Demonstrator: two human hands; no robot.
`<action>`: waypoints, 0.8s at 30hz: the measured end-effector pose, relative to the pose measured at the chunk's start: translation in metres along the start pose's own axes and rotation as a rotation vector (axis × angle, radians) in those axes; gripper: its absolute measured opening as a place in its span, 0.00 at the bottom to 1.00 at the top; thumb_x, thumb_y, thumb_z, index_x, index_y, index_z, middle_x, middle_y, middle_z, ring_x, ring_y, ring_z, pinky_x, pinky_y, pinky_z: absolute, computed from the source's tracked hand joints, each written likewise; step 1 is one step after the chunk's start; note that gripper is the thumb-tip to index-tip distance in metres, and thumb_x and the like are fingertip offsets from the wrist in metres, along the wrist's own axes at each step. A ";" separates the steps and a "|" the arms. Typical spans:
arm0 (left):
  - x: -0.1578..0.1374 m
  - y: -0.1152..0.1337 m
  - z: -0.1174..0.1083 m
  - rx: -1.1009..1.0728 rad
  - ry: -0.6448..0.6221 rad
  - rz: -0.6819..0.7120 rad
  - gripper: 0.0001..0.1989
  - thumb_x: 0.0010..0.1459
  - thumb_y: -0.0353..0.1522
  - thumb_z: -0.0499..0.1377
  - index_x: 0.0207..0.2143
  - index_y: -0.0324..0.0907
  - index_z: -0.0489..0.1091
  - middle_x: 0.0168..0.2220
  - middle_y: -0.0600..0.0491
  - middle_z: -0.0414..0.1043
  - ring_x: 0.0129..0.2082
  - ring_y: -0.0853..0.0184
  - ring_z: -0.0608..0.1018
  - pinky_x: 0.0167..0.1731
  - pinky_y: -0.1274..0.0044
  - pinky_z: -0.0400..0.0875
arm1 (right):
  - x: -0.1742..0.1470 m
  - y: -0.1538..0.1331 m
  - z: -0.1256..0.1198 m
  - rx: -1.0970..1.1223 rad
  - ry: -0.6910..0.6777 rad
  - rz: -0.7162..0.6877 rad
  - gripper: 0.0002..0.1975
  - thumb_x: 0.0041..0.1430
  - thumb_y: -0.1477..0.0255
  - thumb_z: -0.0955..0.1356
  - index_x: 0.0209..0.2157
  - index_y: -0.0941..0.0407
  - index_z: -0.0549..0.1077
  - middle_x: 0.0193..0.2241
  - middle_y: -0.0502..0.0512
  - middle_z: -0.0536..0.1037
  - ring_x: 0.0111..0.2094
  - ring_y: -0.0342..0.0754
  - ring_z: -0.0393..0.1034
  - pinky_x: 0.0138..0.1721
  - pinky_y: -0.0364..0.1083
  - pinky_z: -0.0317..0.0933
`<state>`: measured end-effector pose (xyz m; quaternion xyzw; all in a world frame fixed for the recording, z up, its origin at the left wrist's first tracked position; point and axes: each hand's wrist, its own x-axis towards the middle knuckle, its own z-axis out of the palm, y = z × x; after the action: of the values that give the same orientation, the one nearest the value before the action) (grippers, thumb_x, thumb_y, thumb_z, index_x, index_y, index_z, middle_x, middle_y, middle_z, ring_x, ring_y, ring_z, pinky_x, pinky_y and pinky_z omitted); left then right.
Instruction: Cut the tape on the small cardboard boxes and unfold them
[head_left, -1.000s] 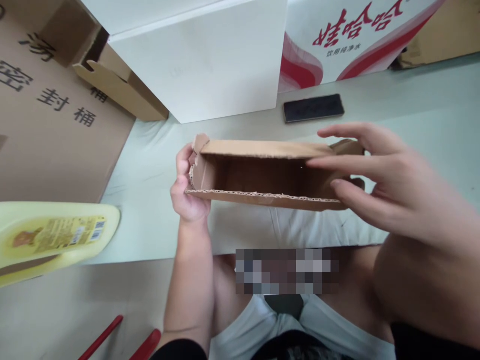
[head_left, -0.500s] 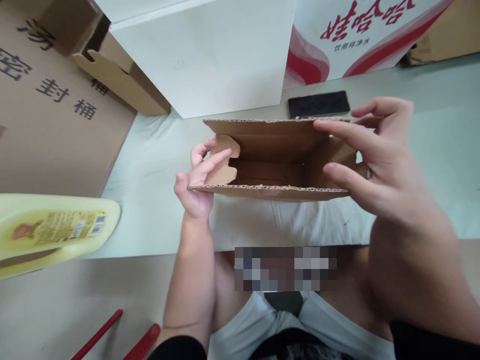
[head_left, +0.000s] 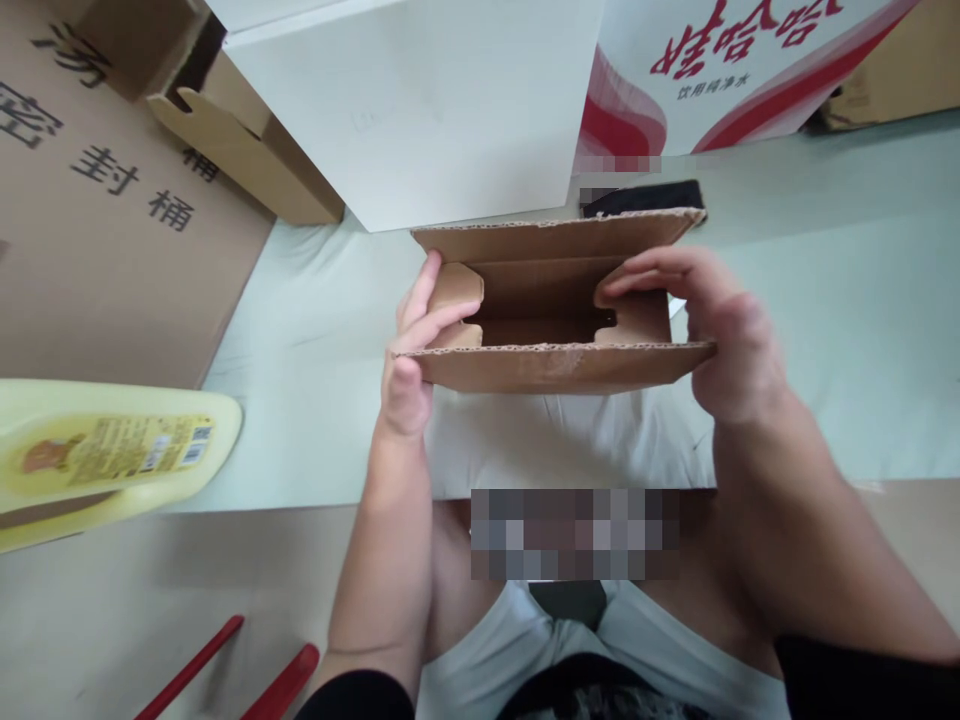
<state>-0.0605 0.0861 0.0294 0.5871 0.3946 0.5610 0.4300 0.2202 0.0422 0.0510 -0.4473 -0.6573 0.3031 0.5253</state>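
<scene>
Over the counter (head_left: 825,300), the left grip (head_left: 405,375) and right grip (head_left: 727,345) are holding the cardboard box (head_left: 555,370) by its ends, the end flaps (head_left: 641,318) already leaning inward while the top is standing unclosed.

The big brown carton (head_left: 120,290) reads “密封桶”, the red-waved box (head_left: 705,112) “饮用纯净水”.

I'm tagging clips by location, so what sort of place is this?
Probably an indoor storage or work corner; home or workplace, I can't tell. The signs are a large printed carton, a white box and a pale-covered table.
</scene>
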 end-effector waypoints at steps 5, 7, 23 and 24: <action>-0.001 -0.004 0.001 0.072 -0.071 0.076 0.27 0.57 0.58 0.62 0.46 0.50 0.80 0.69 0.49 0.66 0.73 0.45 0.61 0.70 0.54 0.60 | -0.002 0.011 0.004 -0.137 0.057 -0.104 0.19 0.63 0.51 0.67 0.50 0.45 0.74 0.47 0.56 0.79 0.51 0.58 0.75 0.55 0.59 0.69; -0.001 -0.007 0.001 0.075 -0.033 0.124 0.26 0.56 0.53 0.66 0.52 0.52 0.77 0.67 0.49 0.68 0.72 0.46 0.63 0.70 0.53 0.58 | -0.004 0.015 0.007 -0.175 0.181 -0.085 0.24 0.61 0.58 0.70 0.58 0.42 0.68 0.58 0.58 0.73 0.59 0.59 0.71 0.57 0.59 0.68; 0.002 -0.016 -0.005 0.379 -0.064 0.436 0.14 0.69 0.42 0.58 0.50 0.53 0.80 0.55 0.54 0.80 0.63 0.54 0.76 0.71 0.52 0.60 | -0.003 0.034 0.011 -0.143 0.188 -0.126 0.15 0.64 0.63 0.64 0.43 0.45 0.82 0.53 0.54 0.77 0.65 0.62 0.66 0.73 0.68 0.50; 0.002 -0.016 -0.006 0.402 -0.064 0.458 0.14 0.69 0.41 0.57 0.50 0.53 0.80 0.54 0.54 0.80 0.62 0.55 0.76 0.70 0.53 0.61 | -0.004 0.035 0.012 -0.133 0.184 -0.130 0.14 0.64 0.63 0.64 0.44 0.45 0.81 0.53 0.54 0.77 0.66 0.62 0.65 0.73 0.67 0.49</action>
<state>-0.0658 0.0937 0.0151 0.7515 0.3411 0.5354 0.1796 0.2186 0.0541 0.0162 -0.4636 -0.6527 0.1819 0.5710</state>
